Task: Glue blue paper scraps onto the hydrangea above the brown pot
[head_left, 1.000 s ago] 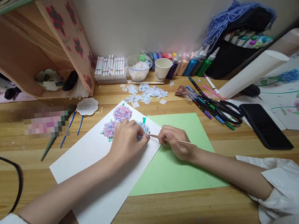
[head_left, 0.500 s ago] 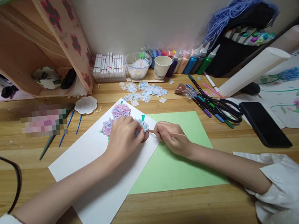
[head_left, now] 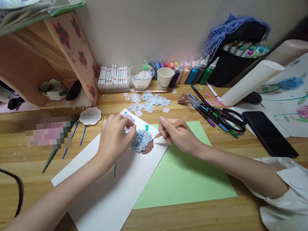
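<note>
On the white paper [head_left: 96, 197] lies a blue flower head of small paper bits [head_left: 141, 140], with a brown patch [head_left: 148, 147] along its lower right edge. My left hand [head_left: 114, 133] is over the paper just left of the blue flower, thumb and finger pinched; whatever they hold is too small to make out. Part of a pink flower [head_left: 128, 118] shows behind it. My right hand [head_left: 176, 133] grips a thin wooden stick [head_left: 180, 121], its tip beside the brown patch. Green paper [head_left: 184, 181] lies partly under the white sheet.
Small paper squares [head_left: 152, 101] are scattered behind the white sheet. Further back stand a marker box [head_left: 113, 77], a tub [head_left: 141, 78], a paper cup [head_left: 165, 78] and glue bottles [head_left: 193, 71]. Pens, scissors [head_left: 233, 118] and a phone [head_left: 270, 133] lie at the right.
My left hand has moved left and up off the blue flower, uncovering it and the brown patch. The stick's tip has drawn slightly back from the flower. The view has shifted a little.
</note>
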Demonstrator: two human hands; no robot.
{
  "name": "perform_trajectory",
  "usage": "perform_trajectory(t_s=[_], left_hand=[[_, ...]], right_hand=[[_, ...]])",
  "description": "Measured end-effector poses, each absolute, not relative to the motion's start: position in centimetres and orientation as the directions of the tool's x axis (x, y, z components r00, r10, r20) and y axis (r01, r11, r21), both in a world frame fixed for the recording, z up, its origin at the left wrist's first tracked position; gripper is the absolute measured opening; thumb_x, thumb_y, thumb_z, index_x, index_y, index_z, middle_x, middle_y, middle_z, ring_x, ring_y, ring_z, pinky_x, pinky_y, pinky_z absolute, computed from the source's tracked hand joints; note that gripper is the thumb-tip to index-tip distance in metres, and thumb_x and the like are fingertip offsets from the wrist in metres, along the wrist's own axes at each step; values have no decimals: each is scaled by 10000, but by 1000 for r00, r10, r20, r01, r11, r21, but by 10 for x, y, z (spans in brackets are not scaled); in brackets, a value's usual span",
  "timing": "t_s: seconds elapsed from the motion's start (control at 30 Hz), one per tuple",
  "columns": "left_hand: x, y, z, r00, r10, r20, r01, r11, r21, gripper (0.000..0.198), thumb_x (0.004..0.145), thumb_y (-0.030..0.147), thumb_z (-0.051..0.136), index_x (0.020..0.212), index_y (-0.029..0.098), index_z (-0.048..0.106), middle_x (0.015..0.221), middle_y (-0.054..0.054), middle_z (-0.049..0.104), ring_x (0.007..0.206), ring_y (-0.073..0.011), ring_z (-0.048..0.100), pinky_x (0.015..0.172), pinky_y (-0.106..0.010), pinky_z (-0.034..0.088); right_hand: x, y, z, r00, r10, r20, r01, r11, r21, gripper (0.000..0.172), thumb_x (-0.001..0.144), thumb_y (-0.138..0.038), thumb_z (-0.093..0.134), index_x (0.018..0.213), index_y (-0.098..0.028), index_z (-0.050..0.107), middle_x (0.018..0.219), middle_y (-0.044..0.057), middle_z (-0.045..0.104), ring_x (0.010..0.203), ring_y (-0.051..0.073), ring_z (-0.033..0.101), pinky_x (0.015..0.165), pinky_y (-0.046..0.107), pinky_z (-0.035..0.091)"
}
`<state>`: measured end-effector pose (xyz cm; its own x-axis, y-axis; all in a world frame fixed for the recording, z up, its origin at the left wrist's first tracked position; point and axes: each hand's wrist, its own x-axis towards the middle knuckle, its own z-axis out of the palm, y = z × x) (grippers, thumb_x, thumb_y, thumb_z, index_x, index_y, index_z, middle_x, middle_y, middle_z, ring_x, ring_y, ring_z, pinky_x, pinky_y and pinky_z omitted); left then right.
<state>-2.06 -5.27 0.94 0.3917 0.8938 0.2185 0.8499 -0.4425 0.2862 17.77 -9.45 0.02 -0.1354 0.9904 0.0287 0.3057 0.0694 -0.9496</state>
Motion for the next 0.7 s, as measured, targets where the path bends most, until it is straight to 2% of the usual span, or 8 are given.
perform_trajectory(t_s=[0.23,0.33,0.43,0.53,0.7], left_hand=[[-5,1,-1,335,926,173,912,-365,185,212,830,294,515,802,196,702,881,-82,666,899,-269,540,722,-365,358],[3,17,-8,341,936,84,914,-351,206,188,792,308,563,761,196,712,869,-87,694,895,-275,566,716,-351,377],[8,23,-14,346,938,21,900,-338,273,172,767,317,595,716,200,710,817,-71,719,858,-267,599,701,-335,394],[7,22,-11,339,941,20,878,-324,351,169,761,321,608,703,195,704,804,-61,726,842,-254,617,706,-323,406],[-3,2,7,354,935,26,721,-291,629,184,753,363,636,747,191,700,813,-25,723,782,-192,622,688,-277,416]], right_hand=[[193,-103,-19,-47,997,54,162,61,-985,506,959,-483,321,563,-196,448,460,-42,372,429,96,349,451,256,280],[195,-103,-28,-34,998,43,133,48,-990,512,956,-498,319,564,-198,454,445,-43,365,419,98,343,443,256,273],[196,-105,-33,-28,998,56,124,59,-991,517,951,-509,326,562,-197,461,438,-41,375,411,96,345,438,256,269],[197,-106,-33,-20,997,76,97,78,-992,524,940,-526,338,555,-197,469,437,-38,383,404,98,345,424,258,254],[200,-109,-34,10,991,135,61,134,-989,538,935,-524,341,533,-196,481,448,-26,404,415,104,364,435,265,264]])
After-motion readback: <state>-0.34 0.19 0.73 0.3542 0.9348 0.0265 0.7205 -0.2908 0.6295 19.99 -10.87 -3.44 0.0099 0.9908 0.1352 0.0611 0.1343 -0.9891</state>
